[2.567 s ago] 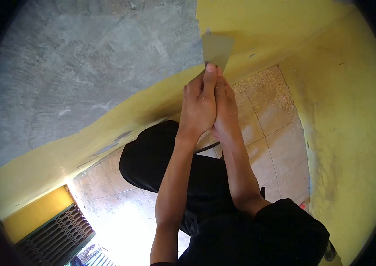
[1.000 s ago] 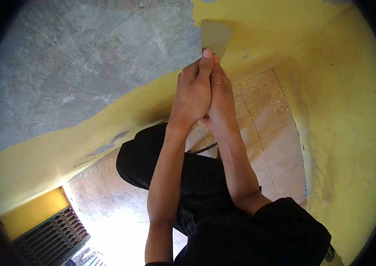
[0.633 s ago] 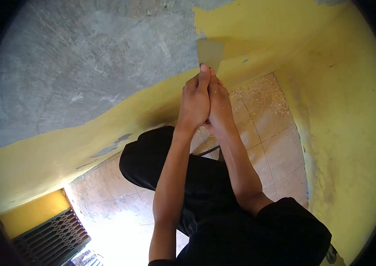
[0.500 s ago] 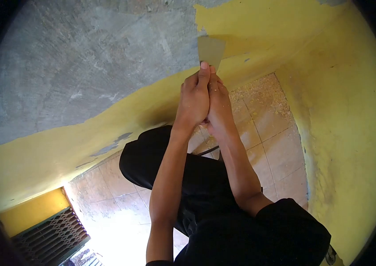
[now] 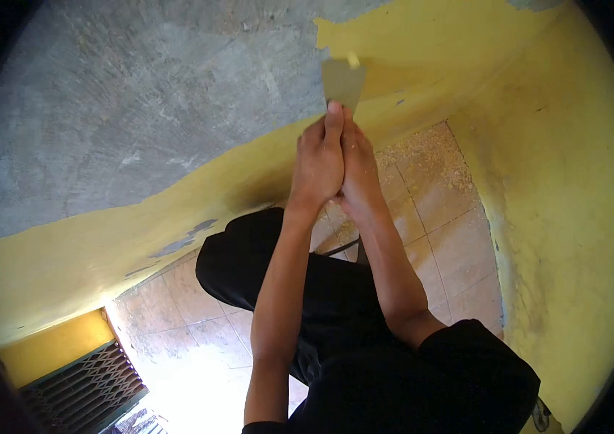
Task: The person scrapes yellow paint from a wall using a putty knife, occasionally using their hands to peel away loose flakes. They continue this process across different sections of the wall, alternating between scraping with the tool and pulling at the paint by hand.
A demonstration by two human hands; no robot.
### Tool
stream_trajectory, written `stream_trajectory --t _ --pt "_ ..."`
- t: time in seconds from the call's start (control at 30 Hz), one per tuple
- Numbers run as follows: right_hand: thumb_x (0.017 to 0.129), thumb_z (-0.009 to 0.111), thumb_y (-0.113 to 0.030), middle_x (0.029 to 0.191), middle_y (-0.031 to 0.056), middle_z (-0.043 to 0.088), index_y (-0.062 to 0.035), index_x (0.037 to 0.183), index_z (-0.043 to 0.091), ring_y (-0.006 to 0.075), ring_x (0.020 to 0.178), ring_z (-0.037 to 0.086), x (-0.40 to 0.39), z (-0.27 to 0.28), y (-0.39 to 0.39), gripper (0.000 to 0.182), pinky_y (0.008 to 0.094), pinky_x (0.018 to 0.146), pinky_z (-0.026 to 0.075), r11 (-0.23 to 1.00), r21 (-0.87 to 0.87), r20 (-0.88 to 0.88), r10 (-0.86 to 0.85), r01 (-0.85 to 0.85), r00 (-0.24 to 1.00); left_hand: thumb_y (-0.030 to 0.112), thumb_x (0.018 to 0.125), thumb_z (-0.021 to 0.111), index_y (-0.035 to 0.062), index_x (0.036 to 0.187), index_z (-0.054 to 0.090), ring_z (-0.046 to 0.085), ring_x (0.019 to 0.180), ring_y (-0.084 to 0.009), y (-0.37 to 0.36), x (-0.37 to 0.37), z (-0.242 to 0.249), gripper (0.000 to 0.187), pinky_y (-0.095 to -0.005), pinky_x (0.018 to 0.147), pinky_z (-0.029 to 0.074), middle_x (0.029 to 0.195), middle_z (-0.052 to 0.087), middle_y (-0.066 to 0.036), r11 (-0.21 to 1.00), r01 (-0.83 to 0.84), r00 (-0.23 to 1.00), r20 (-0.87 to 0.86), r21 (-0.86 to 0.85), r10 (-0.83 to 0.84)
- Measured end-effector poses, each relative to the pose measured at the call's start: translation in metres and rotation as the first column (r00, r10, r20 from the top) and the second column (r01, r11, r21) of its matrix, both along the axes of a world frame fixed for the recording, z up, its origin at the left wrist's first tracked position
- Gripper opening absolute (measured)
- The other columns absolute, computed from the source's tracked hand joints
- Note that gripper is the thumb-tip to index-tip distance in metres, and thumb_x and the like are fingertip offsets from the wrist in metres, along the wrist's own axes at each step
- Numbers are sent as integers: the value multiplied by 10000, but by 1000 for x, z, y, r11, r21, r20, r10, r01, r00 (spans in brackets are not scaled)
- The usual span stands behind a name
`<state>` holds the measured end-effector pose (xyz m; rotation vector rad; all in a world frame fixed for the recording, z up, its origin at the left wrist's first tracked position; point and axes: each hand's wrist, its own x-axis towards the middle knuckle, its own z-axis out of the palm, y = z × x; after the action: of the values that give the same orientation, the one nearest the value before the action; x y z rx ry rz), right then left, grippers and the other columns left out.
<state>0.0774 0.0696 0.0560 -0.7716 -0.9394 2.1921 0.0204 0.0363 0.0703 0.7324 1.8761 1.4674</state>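
Note:
Both my hands are wrapped together around the handle of a scraper (image 5: 343, 83), whose flat, wide blade points away from me against the wall. My left hand (image 5: 319, 163) is closed on the near side, its thumb lying along the top toward the blade. Pressed against it, my right hand (image 5: 359, 163) is closed too. The handle is hidden inside my hands. The blade's edge meets yellow paint (image 5: 422, 43) beside bare grey plaster (image 5: 162, 94). A small yellow paint flake (image 5: 353, 60) shows at the blade's edge.
Tiled floor (image 5: 459, 246) lies below, with paint crumbs (image 5: 430, 159) scattered near the corner. A second yellow wall (image 5: 567, 217) rises on the right. My bent knee in black trousers (image 5: 238, 253) is close to the wall. A folding metal gate (image 5: 90, 383) stands at lower left.
A yellow paint flake has appeared at the blade's edge. My hands and the scraper have barely shifted, and both hands keep their grip.

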Motion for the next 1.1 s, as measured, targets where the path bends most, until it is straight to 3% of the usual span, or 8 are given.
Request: stream_trajectory --t 0.07,0.2,0.4,0.47,0.57,0.67,0.9,1.1 --pt "1051 379 -572 664 -14 489 -64 1061 561 63 460 422 -11 -13 -7 540 264 326 285 980 61 79 -192 187 978 487 1061 382 -46 932 676 657 843 -337 3 -3 -2 622 -407 826 494 877 697 -220 1000 -10 1000 -25 -1 10" --pt "1054 366 -570 720 19 527 -48 1107 569 81 503 468 8 12 -4 563 265 338 310 999 -31 42 19 -18 999 479 1060 384 -52 941 673 653 846 -318 1 -3 25 617 -402 835 490 886 697 -215 999 37 997 62 10 -38" --pt "1068 351 -538 753 39 552 -41 1130 573 91 536 506 -4 9 -3 548 268 352 327 977 49 92 -210 206 973 481 1059 396 -61 945 672 647 840 -276 3 -1 14 619 -382 834 491 859 689 -207 1000 10 998 58 28 -12" --pt "1067 350 -544 750 29 550 -41 1116 576 83 550 502 11 31 -1 553 265 368 339 1000 4 67 26 -27 997 479 1058 399 -60 938 673 647 839 -269 1 0 16 616 -379 833 493 858 691 -202 1000 1 997 80 15 -2" --pt "1063 421 -509 920 38 575 -30 1234 549 69 771 559 6 17 -4 525 232 502 436 997 45 61 -68 65 996 472 1060 397 -59 927 671 645 831 -253 3 3 17 612 -371 825 497 855 695 -185 1000 -15 996 87 16 13" --pt "1074 366 -512 744 10 546 -44 1079 579 75 558 498 7 27 0 514 259 386 348 998 48 123 -44 39 991 471 1064 389 -59 920 666 639 812 -236 5 -1 26 615 -357 809 499 843 693 -162 999 5 996 87 35 -8" --pt "1073 368 -512 728 16 534 -45 1064 580 79 551 492 2 24 1 513 260 390 352 985 118 125 -138 123 983 485 1069 377 -57 898 658 629 789 -214 7 7 17 635 -343 787 499 824 686 -137 997 -22 988 153 76 10" --pt "1072 422 -479 802 3 543 -43 1095 578 53 673 536 12 33 3 464 225 468 412 998 22 67 59 -61 996 487 1069 378 -60 894 661 638 819 -210 1 4 24 641 -339 784 497 864 695 -158 999 -5 991 134 52 -2"
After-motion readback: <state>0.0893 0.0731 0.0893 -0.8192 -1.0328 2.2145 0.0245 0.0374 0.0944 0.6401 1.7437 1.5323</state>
